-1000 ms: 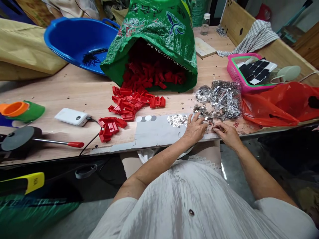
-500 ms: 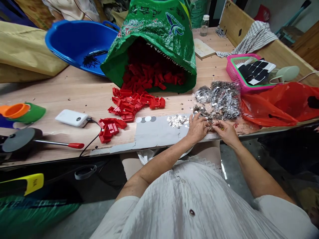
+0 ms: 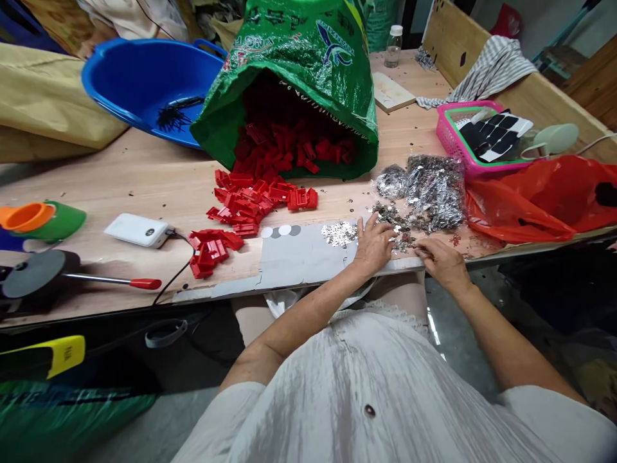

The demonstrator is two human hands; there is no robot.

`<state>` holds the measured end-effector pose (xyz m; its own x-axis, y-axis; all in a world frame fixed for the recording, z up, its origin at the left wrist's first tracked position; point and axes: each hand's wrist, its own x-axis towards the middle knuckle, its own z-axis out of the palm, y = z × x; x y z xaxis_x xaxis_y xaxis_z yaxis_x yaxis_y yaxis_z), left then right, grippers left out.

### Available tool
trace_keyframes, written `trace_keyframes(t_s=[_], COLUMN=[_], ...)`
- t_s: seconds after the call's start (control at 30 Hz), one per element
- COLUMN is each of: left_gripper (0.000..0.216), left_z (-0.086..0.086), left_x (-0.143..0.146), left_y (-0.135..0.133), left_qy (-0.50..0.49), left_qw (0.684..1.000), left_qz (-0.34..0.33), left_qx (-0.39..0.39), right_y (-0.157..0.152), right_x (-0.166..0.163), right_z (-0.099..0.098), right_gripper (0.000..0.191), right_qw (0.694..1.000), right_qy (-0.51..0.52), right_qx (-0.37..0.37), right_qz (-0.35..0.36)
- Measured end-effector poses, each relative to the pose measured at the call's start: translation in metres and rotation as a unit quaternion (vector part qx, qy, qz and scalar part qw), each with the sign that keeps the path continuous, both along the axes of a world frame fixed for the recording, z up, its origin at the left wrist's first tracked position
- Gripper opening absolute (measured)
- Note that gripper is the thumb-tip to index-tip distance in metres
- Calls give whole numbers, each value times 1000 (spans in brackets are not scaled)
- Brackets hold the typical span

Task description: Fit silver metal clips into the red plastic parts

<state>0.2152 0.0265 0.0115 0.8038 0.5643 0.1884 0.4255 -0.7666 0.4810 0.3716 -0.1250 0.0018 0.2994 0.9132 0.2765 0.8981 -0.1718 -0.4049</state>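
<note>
My left hand [image 3: 375, 244] rests palm down on the table's front edge, fingers spread over scattered small silver metal pieces [image 3: 403, 239]. My right hand [image 3: 441, 260] lies just to its right with fingers curled together at the same scatter; what they pinch is too small to make out. Behind both hands sits a larger heap of shiny metal pieces [image 3: 429, 190]. A thin patch of silver pieces [image 3: 339, 234] lies on a grey sheet [image 3: 301, 257] left of my left hand.
A green sack [image 3: 299, 71] spills red plastic clips [image 3: 250, 199] across the wooden table [image 3: 120, 180]. Also here: a blue basin [image 3: 139, 80], a white power bank [image 3: 137, 229], a pink basket [image 3: 475, 138], a red plastic bag [image 3: 540, 199], and a red-handled tool [image 3: 77, 276].
My hands were pressed together half a second ago; they have drawn slightly apart, the left spreading flat and the right shifting a little toward me.
</note>
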Motion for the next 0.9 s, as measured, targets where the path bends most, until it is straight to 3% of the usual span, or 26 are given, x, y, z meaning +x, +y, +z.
trace_keyframes(t_s=[0.2,0.4,0.63,0.9], left_gripper=[21,22,22,19], left_z=[-2,-1,-5,-6], left_x=[14,27,27,29], left_y=[2,5,5,6], left_qy=[6,22,36,30], left_qw=[998,992,992,993], left_qz=[-34,-60,-55,-53], left_qx=[48,110,112,98], right_y=[11,25,36,34], right_x=[14,19,19,25], right_z=[9,5,5,-2], right_gripper=[25,31,32,24], right_qw=[1000,999,997,999], right_qy=[5,14,-24,27], right_qx=[-17,-41,-75,-33], right_qz=[-23,13,20,12])
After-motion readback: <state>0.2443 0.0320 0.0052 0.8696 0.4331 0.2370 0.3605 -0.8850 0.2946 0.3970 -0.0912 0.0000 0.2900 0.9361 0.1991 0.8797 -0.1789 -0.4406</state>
